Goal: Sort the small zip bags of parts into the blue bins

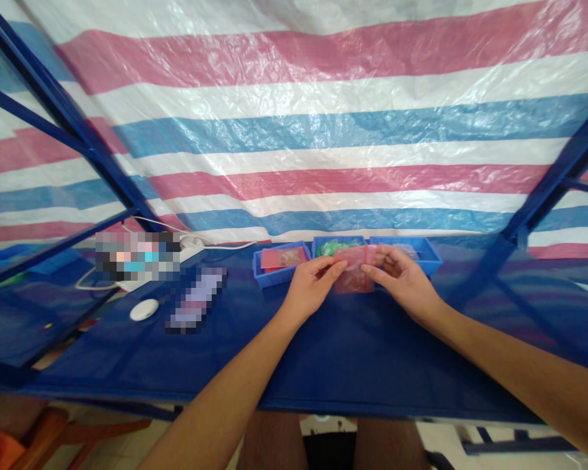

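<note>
A small clear reddish plastic bag (pixel 353 279) is held up over the blue table, in front of the bins. My left hand (pixel 313 284) pinches its left upper part between thumb and fingers. On its right side, my right hand (pixel 404 277) grips the edge by a red strip, thumb in front. Behind the bag stand three blue bins: the left bin (pixel 274 277) holds red packets (pixel 272 259), the middle bin (pixel 318 241) holds green pieces (pixel 330 248), and the right bin (pixel 430 264) holds something clear, partly hidden by my right hand.
On the left of the table (pixel 215 352) lie a round white object (pixel 144 309), a pixelated flat item (pixel 196 300) and a white power strip (pixel 147 277) with cables. Blue metal posts flank a striped plastic sheet (pixel 323 130).
</note>
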Demonstrator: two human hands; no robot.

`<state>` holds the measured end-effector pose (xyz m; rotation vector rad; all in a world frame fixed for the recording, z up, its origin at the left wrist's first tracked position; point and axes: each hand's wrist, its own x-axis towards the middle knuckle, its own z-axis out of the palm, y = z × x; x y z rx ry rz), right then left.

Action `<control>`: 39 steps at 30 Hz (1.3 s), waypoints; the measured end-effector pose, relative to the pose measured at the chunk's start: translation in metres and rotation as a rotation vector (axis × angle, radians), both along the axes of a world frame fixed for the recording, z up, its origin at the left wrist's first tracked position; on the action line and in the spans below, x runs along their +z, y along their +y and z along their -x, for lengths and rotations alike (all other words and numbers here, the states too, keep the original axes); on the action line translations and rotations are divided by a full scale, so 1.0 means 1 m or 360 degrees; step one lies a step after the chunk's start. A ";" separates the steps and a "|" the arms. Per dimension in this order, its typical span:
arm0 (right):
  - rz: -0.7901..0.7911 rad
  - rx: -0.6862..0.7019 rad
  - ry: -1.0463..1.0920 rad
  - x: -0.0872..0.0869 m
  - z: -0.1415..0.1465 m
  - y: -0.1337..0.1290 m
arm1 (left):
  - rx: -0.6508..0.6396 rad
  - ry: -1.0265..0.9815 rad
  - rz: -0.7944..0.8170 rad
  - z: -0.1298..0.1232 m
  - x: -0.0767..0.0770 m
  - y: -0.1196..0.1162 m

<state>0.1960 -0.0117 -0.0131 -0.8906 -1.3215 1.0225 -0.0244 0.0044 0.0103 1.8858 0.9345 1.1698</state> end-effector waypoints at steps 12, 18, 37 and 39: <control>0.0125 -0.0086 0.0106 -0.002 -0.004 0.002 | 0.0376 -0.0003 -0.0273 0.001 -0.001 0.001; 0.0052 0.0068 -0.0117 0.001 -0.001 -0.007 | -0.0051 0.0284 -0.0354 -0.006 -0.001 -0.012; -0.0034 -0.0134 0.0015 -0.010 -0.004 0.007 | 0.0076 0.0137 -0.0062 -0.002 -0.010 0.000; 0.0047 -0.0002 0.0054 -0.008 -0.003 0.005 | 0.0028 0.0100 -0.0002 -0.003 -0.010 -0.001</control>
